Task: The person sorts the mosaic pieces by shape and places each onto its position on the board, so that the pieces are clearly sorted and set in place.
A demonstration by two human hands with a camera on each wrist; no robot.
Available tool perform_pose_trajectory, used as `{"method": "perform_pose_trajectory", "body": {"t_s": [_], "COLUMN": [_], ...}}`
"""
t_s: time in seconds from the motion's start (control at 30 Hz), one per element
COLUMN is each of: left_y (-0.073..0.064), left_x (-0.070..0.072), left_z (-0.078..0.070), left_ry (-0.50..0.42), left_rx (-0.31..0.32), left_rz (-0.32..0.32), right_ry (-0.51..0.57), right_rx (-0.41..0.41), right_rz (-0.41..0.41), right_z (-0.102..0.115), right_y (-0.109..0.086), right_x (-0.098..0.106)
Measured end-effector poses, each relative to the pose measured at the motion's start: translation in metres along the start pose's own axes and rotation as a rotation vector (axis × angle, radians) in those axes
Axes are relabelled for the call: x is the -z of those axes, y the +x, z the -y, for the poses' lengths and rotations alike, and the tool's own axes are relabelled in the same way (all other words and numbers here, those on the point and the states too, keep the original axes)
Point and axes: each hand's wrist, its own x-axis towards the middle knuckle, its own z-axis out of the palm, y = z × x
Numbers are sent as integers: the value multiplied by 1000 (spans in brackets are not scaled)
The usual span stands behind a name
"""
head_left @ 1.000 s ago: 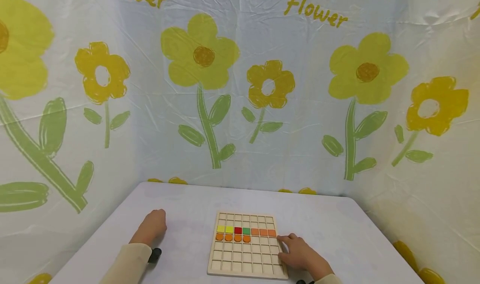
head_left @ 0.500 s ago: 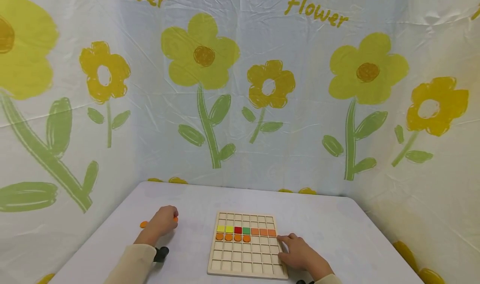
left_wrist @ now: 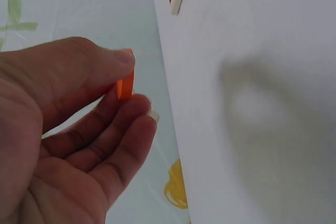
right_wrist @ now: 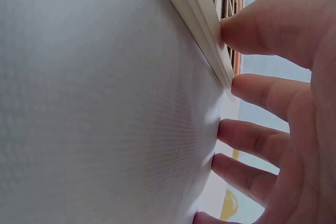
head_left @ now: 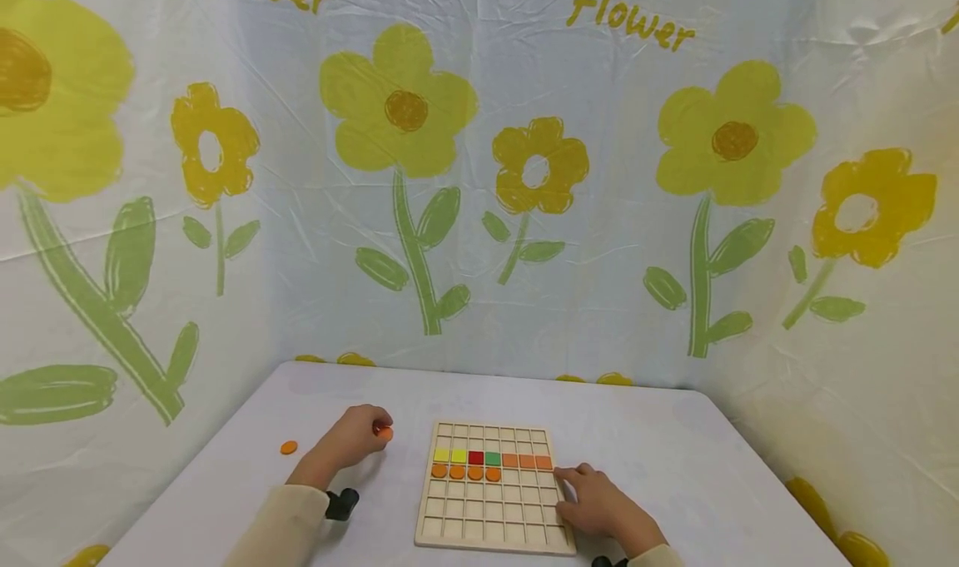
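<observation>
In the head view my left hand (head_left: 350, 439) is raised over the table, left of the wooden grid board (head_left: 490, 509). It pinches an orange disc (left_wrist: 125, 86) between thumb and fingers, seen edge-on in the left wrist view. My right hand (head_left: 599, 502) lies at the board's right edge, its thumb and a fingertip touching the frame, other fingertips on the table. On the board, one row holds yellow, red, green and orange square tiles (head_left: 492, 459). Below that row, several orange discs (head_left: 457, 472) fill the left cells.
One loose orange disc (head_left: 289, 448) lies on the white table (head_left: 629, 434) behind the left wrist. A flower-print curtain (head_left: 479, 242) encloses the table at the back and both sides. Each wrist wears a black strap device (head_left: 342, 504).
My left hand has moved right toward the board, carrying an orange disc up off the table. The loose disc it had covered has come into sight. The right hand has stayed put.
</observation>
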Motion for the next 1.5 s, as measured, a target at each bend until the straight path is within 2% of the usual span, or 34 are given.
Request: {"method": "perform_pose_trajectory", "body": {"t_s": [0.33, 0.53, 0.77, 1.0, 1.27, 1.5], "left_y": [0, -1, -2, 1, 5, 7], "left_x": [-15, -22, -32, -45, -58, -72], "left_z": [-21, -37, -55, -69, -86, -96], "left_ry": [-47, -73, -92, -116, -81, -86], "left_rx": [-151, -180, -230, -244, -315, -408], "left_rz": [46, 101, 136, 180, 190, 195], "right_ry": [0, -2, 10, 13, 12, 12], "right_rx": [8, 1, 7, -3, 11, -9], "right_rz": [-7, -2, -4, -2, -4, 5], "right_z": [-1, -1, -1, -1, -3, -2], "right_y": [-1, 0, 0, 0, 1, 2], "right_x": [1, 0, 0, -1, -1, -2]}}
